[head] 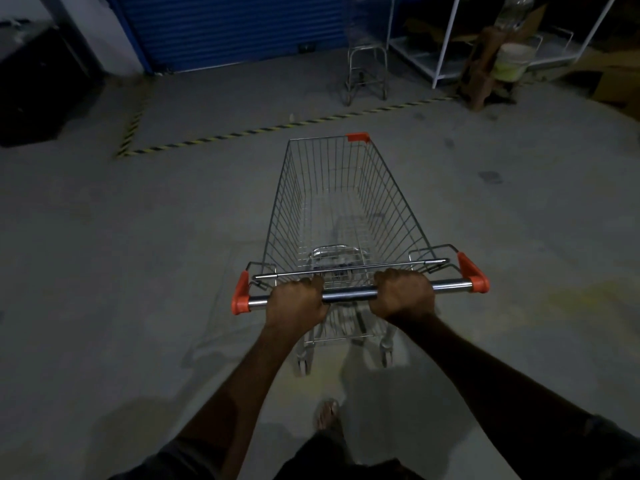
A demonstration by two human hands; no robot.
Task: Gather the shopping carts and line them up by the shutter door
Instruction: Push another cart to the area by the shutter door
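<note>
Mid-floor, short of the blue shutter door (235,29), the shopping cart (346,202) stands empty. Left hand (296,301) and right hand (403,292) wrap its handle bar (349,293), fingers fully curled. Advise a straight, even push across the striped tape (277,127).

1. Views: one wide-angle camera, worn on your head.
2. Facing: forward and steeply down, along your forearms to the shopping cart handle (349,294) and concrete floor (138,254).
3. Nearness: close; your left hand (294,303) and right hand (403,292), gripping that handle, sit mid-frame.
4. Far reach: the blue shutter door (235,29) lines the top edge, well beyond the striped floor tape (277,127).
</note>
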